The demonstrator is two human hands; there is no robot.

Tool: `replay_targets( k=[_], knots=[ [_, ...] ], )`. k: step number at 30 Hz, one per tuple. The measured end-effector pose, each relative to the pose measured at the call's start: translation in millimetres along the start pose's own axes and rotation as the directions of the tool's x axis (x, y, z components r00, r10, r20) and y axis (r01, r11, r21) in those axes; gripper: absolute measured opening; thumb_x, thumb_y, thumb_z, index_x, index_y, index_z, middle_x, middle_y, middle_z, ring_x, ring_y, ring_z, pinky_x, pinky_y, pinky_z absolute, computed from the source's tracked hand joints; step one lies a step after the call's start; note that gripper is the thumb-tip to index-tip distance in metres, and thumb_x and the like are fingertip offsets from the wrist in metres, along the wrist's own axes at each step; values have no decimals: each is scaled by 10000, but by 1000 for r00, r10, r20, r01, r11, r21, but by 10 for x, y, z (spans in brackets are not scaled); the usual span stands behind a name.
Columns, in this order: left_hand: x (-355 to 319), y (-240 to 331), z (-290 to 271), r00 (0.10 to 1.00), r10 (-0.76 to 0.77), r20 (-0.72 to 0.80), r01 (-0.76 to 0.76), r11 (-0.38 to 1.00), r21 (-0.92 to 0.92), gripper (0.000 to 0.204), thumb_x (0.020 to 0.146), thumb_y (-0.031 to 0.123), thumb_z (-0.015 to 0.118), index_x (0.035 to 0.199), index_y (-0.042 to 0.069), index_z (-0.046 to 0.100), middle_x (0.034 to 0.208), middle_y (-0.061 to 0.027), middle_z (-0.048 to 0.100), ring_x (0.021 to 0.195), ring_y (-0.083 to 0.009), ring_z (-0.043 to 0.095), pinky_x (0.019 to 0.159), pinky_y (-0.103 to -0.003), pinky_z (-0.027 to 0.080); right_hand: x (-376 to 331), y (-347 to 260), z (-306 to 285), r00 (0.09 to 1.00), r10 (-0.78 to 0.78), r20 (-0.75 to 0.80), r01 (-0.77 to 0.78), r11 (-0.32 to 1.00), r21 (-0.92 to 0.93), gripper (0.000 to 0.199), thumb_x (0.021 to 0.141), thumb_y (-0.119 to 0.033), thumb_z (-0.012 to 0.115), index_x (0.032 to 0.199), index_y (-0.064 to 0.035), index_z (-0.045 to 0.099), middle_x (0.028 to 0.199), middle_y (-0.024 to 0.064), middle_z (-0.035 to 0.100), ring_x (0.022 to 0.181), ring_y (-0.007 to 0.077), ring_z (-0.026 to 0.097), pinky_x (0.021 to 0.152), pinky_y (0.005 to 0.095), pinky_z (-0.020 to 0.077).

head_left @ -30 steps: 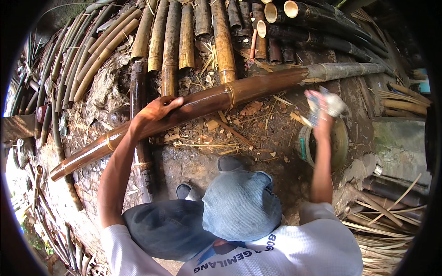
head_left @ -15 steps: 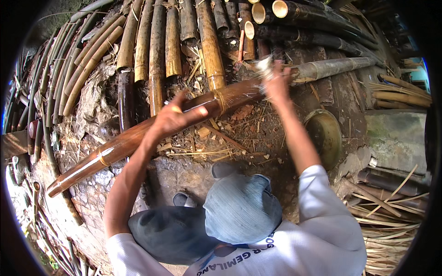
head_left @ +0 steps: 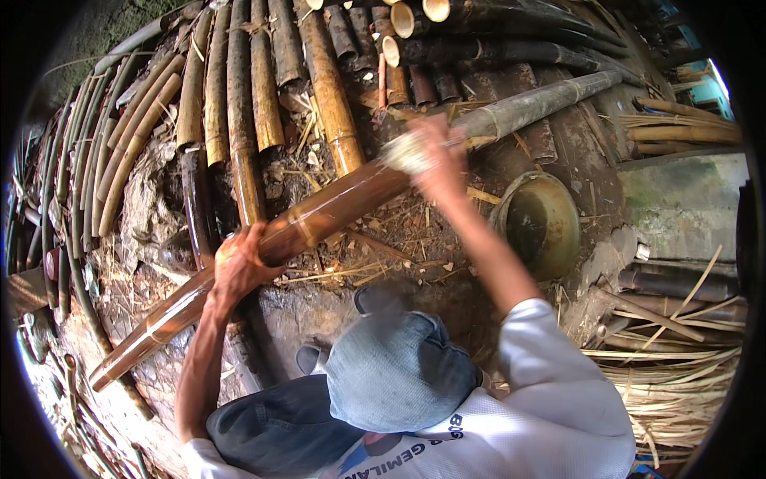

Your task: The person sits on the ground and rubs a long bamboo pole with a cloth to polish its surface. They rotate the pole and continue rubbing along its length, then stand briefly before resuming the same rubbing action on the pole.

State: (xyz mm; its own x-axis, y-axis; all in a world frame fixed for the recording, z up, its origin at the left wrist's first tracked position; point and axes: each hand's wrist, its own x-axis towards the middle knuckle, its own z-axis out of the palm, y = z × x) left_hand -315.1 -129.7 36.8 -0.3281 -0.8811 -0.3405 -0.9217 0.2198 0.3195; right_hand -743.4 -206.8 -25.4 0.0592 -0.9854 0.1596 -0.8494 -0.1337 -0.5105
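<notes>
A long thick bamboo pole (head_left: 343, 199) lies slantwise before me, wet, brown and shiny on its near left part, dull grey toward its far right end. My left hand (head_left: 242, 262) is closed over its left half, fingers wrapped across the top. Farther up the pole, my right hand (head_left: 440, 164) is blurred by motion. It grips a pale, frayed wad of fibre (head_left: 407, 153) pressed against the upper surface, near where brown turns to grey. The underside of the pole and the palm of each hand are hidden.
Several bamboo poles (head_left: 239, 112) lie side by side beyond the held pole, with cut poles (head_left: 511, 52) stacked at far right. Right of my legs stands a round basin (head_left: 538, 227) with murky liquid. Split strips (head_left: 678, 391) are heaped near right; chips litter the ground.
My right hand has moved left and nearer along the pole with the fibre wad. My left hand has moved down the pole, and its fingers have closed round it. The whole view has shifted slightly.
</notes>
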Motion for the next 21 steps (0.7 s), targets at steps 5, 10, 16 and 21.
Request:
replay_targets(
  k=[5,10,16,21],
  knots=[
    [-620,-636,7,996,-9,-87,8,1000,-16,1008,565,380,943,1421,97,491,1260,-132,642,1154,-335,608,992,-447,473,451,707,-801,993,100,-56,-114,827,-550,505,968,-335,633,1433,-153,554,1634,214,245,1515,384,224,1189,640,226],
    [-795,-895,23,991,-107,-75,114,990,83,1038,568,373,944,1460,170,454,1308,-99,610,1181,-344,590,1007,-465,462,-305,-1219,1060,990,-71,121,55,989,137,479,942,-324,676,1392,-192,580,1301,119,611,1217,297,572,1113,524,399],
    [-936,-787,149,977,-139,-161,160,978,130,1042,599,349,932,1496,211,422,1336,-78,597,1190,-346,591,996,-528,448,-321,-804,511,955,-297,-10,291,940,-177,680,804,-296,800,1410,-98,563,1564,135,425,1396,347,451,1243,559,201],
    [-1020,-676,357,938,-208,-276,251,959,133,1030,591,283,935,1500,231,451,1412,-52,551,1272,-317,553,1041,-511,423,389,714,-597,992,-16,-127,-62,811,-581,481,991,-301,595,1403,-66,513,1297,222,550,1219,365,503,1004,511,424]
  ],
)
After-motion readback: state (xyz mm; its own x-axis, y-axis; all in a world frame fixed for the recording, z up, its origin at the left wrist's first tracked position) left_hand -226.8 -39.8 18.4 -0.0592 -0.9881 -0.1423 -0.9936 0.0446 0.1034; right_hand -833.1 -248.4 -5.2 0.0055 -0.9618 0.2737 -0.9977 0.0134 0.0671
